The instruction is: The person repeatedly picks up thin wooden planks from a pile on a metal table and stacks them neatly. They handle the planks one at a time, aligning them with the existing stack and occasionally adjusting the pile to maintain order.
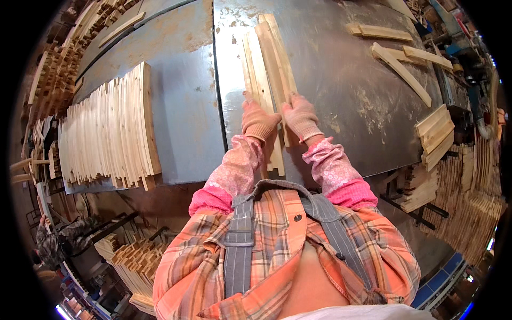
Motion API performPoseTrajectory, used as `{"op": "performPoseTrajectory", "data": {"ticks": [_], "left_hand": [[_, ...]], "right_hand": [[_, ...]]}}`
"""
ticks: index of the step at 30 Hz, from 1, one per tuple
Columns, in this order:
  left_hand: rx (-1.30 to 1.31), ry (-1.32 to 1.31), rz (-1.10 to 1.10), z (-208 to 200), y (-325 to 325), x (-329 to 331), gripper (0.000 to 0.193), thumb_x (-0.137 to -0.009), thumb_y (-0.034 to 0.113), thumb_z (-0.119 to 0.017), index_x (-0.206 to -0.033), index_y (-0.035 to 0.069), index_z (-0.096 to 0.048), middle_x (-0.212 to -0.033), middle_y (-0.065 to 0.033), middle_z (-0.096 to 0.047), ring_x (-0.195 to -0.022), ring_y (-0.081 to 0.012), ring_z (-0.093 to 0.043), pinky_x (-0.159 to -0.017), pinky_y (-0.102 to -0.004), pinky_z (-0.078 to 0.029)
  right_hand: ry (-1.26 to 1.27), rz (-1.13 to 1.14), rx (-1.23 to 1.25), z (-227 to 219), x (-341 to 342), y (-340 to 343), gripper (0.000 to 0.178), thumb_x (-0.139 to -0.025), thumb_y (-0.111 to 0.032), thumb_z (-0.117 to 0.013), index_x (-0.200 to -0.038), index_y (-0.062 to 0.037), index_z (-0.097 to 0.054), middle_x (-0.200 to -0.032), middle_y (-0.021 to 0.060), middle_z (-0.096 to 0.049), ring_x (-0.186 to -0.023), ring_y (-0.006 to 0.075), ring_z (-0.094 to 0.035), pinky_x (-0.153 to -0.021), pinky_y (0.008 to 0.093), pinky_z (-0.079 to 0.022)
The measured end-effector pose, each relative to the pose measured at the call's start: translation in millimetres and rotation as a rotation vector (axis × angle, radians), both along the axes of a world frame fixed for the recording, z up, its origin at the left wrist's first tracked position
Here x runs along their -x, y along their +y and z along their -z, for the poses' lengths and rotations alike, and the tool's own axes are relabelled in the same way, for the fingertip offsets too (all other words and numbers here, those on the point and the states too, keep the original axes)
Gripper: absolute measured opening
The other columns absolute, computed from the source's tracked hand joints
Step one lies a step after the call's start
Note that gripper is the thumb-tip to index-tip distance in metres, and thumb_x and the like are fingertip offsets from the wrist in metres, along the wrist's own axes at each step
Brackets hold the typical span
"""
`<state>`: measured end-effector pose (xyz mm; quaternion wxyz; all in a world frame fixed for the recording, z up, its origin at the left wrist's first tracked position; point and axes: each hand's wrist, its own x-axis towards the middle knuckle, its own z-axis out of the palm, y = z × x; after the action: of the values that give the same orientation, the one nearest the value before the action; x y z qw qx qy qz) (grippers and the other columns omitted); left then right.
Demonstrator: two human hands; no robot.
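Note:
Several pale wooden strips [271,56] lie lengthwise in front of me on the metal tabletop, their far ends pointing away and not quite level. My left hand [260,118], in a pinkish knit glove, closes around the left strips [256,64], its thumb reaching across them. From the other side my right hand [300,116], gloved the same way, grips the right strips with its fingers along their outer edge. A narrow gap shows between the two groups near my hands. The gloves hide part of the wood.
A wide row of wooden strips on edge [109,133] covers the left of the metal table [186,106], which has a seam. Loose strips [402,69] lie at the far right. Stacked wood [437,133] stands at the right edge, with more stacks [133,266] below left.

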<state>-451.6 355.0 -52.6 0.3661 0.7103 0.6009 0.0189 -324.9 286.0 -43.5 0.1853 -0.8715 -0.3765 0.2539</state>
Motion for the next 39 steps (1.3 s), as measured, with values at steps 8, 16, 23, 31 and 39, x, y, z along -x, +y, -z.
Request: {"op": "performPoseTrajectory", "data": {"ticks": [8,16,23,31,39], "left_hand": [[0.128,0.177,-0.097,-3,61,28,0.128,-0.071,0.032,-0.085,-0.166,0.010,-0.001,-0.150,-0.0256,-0.047,-0.132,-0.0419,-0.057,-0.110,-0.0454,-0.050],[-0.281,-0.072,-0.070,-21,118,162,0.081,-0.070,0.026,-0.082,-0.142,0.007,-0.052,-0.126,-0.0251,-0.066,-0.122,-0.0408,-0.064,-0.104,-0.0433,-0.053],[-0.218,0.596,-0.237,19,164,319,0.086,-0.075,0.036,-0.084,-0.142,-0.004,-0.048,-0.139,-0.0255,-0.057,-0.131,-0.0415,-0.056,-0.114,-0.0441,-0.044],[-0.398,0.018,-0.198,30,143,249,0.080,-0.086,0.052,-0.076,-0.145,0.004,-0.053,-0.144,-0.0259,-0.056,-0.135,-0.0416,-0.052,-0.117,-0.0493,-0.039],[-0.023,-0.014,0.119,3,77,119,0.067,-0.083,0.052,-0.073,-0.125,0.000,-0.069,-0.126,-0.0295,-0.067,-0.118,-0.0426,-0.066,-0.100,-0.0492,-0.054]], "right_hand": [[0.009,0.049,0.091,9,3,4,0.082,-0.076,-0.033,-0.087,-0.142,-0.0031,-0.048,-0.131,0.0246,-0.064,-0.123,0.0430,-0.061,-0.106,0.0467,-0.051],[-0.092,0.158,0.286,9,6,14,0.112,-0.067,-0.039,-0.095,-0.155,-0.0036,-0.035,-0.146,0.0234,-0.056,-0.133,0.0387,-0.058,-0.109,0.0461,-0.051],[-0.169,0.125,0.486,-14,27,31,0.127,-0.062,-0.049,-0.097,-0.158,-0.0020,-0.028,-0.151,0.0227,-0.052,-0.134,0.0375,-0.057,-0.110,0.0452,-0.051],[0.269,0.168,0.099,26,70,6,0.056,-0.072,-0.026,-0.085,-0.118,0.0019,-0.070,-0.109,0.0215,-0.076,-0.103,0.0338,-0.074,-0.092,0.0404,-0.057],[0.133,-0.277,0.231,-30,175,36,0.067,-0.079,-0.039,-0.081,-0.129,0.0000,-0.061,-0.128,0.0257,-0.068,-0.122,0.0396,-0.065,-0.102,0.0470,-0.052]]}}
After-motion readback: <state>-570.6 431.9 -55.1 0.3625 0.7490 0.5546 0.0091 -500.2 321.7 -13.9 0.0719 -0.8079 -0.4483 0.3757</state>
